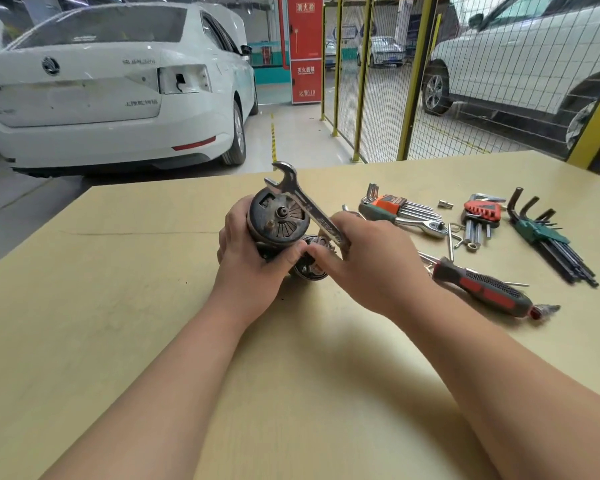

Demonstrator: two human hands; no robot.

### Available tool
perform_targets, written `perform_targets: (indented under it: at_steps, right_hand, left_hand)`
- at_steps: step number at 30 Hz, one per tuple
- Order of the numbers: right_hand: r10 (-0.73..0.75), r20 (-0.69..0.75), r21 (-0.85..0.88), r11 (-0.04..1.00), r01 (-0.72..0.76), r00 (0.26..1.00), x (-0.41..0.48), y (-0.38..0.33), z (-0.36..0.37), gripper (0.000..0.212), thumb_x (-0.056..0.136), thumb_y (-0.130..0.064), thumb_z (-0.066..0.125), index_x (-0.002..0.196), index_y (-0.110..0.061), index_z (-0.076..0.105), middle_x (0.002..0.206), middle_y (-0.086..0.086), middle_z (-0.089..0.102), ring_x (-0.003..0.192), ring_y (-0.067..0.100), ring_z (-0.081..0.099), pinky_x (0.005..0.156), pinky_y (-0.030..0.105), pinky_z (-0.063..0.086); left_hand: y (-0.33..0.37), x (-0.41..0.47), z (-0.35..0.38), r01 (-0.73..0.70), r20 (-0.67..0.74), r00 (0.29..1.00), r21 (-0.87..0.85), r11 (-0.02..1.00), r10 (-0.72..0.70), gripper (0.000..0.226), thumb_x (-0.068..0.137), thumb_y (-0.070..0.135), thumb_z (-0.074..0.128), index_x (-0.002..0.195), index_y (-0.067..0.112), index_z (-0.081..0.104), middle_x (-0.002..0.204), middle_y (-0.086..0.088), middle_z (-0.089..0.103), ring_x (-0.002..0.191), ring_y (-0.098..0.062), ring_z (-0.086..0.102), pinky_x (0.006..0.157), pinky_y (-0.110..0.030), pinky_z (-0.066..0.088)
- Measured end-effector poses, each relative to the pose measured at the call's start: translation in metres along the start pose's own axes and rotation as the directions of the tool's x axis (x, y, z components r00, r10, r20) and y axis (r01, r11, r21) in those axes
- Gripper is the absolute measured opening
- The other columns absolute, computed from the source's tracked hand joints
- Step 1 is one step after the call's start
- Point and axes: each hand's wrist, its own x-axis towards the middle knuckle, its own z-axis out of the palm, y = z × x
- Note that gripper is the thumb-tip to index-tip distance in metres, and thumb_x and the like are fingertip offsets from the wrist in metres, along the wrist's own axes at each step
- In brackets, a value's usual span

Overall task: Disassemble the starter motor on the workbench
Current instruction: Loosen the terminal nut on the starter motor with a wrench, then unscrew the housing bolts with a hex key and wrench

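A: Head view: where do we hold the motor (278, 220)?

B: Mid-bench (118, 306), our left hand (253, 258) wrapped around its body, end cap facing us.

A: And our right hand (368, 258)?

B: Just right of the motor, closed on the wrench (305, 206), whose open jaw rises above the cap.

A: What lies beyond?

B: Right of the motor: hex keys (399, 206), a ratchet (416, 223), a screwdriver (482, 289). Behind it, a white car (111, 88).
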Motion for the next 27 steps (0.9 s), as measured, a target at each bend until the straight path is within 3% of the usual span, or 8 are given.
perform_targets:
  at_steps: [4,8,12,14,17,20,24,27]
  right_hand:
    - [-0.017,-0.1,0.21,0.977,0.037,0.995,-0.005,0.0,-0.004,0.005,0.083,-0.03,0.063,0.087,-0.027,0.062,0.048,-0.02,0.039,0.051,0.01,0.039,0.05,0.028,0.032]
    - [0.253,-0.053,0.433,0.878,-0.206,0.966,0.004,0.027,-0.016,0.003,0.08,-0.024,0.069,0.079,-0.023,0.068,0.053,-0.014,0.059,0.054,0.007,0.056,0.053,0.021,0.042]
    - [0.463,0.328,0.084,0.854,-0.513,0.824,-0.001,0.059,-0.015,0.018,0.077,-0.031,0.068,0.069,-0.015,0.064,0.041,-0.007,0.051,0.03,0.004,0.044,0.032,0.017,0.03]
    - [0.48,0.388,-0.128,0.873,-0.47,0.787,-0.004,0.063,-0.005,0.025,0.076,-0.037,0.066,0.065,-0.015,0.058,0.052,-0.003,0.053,0.043,0.011,0.052,0.04,0.021,0.032]
    - [0.495,0.359,-0.342,0.859,-0.382,0.791,-0.003,0.063,0.006,0.035,0.075,-0.05,0.064,0.068,-0.018,0.053,0.066,-0.004,0.053,0.061,0.017,0.051,0.047,0.025,0.029]
    - [0.526,0.304,-0.384,0.831,-0.403,0.794,-0.003,0.066,0.007,0.039,0.076,-0.057,0.059,0.07,-0.02,0.047,0.069,-0.006,0.051,0.064,0.018,0.049,0.048,0.025,0.025]
    - [0.541,0.282,-0.354,0.826,-0.438,0.792,-0.004,0.071,0.005,0.021,0.086,-0.042,0.047,0.086,-0.021,0.048,0.08,-0.002,0.052,0.076,0.025,0.052,0.061,0.03,0.036]
    - [0.555,0.322,-0.382,0.818,-0.431,0.767,-0.006,0.069,0.003,0.011,0.087,-0.03,0.045,0.087,-0.02,0.05,0.082,0.0,0.053,0.079,0.026,0.054,0.064,0.032,0.037]
  left_hand:
    - [0.001,0.0,0.0,0.008,-0.002,1.0,-0.012,1.0,-0.008,0.068,0.068,0.042,0.067,0.121,0.045,0.025,0.124,0.024,0.038,0.122,-0.008,0.031,0.11,-0.043,0.03]
    - [0.001,-0.001,0.0,0.005,0.003,1.0,-0.021,1.0,-0.005,0.066,0.068,0.042,0.068,0.119,0.045,0.026,0.125,0.02,0.039,0.125,-0.012,0.033,0.111,-0.042,0.03]
    - [0.003,0.001,-0.004,0.01,0.01,1.0,-0.058,0.998,-0.009,0.069,0.065,0.036,0.076,0.117,0.043,0.031,0.129,0.012,0.046,0.128,-0.019,0.041,0.108,-0.043,0.036]
    - [0.002,0.003,-0.008,-0.007,0.02,1.0,-0.046,0.999,0.008,0.072,0.064,0.029,0.085,0.115,0.042,0.035,0.128,0.006,0.051,0.124,-0.018,0.046,0.104,-0.039,0.041]
    - [0.003,0.003,-0.023,-0.06,0.083,0.995,0.074,0.995,0.054,0.075,0.054,0.036,0.088,0.106,0.052,0.036,0.117,0.018,0.054,0.108,0.003,0.052,0.088,-0.009,0.041]
    - [0.004,0.005,-0.048,-0.087,0.262,0.963,0.095,0.992,0.059,0.081,0.052,0.03,0.091,0.112,0.051,0.041,0.114,0.025,0.055,0.103,0.01,0.054,0.08,-0.002,0.039]
    - [0.002,0.011,-0.085,-0.11,0.487,0.873,0.148,0.983,0.024,0.081,0.069,0.016,0.085,0.129,0.05,0.043,0.117,0.033,0.06,0.102,0.016,0.057,0.079,0.001,0.038]
    - [-0.005,0.012,-0.099,-0.046,0.437,0.895,0.297,0.954,-0.093,0.059,0.083,0.005,0.069,0.123,0.047,0.054,0.106,0.038,0.062,0.091,0.019,0.058,0.073,-0.007,0.045]
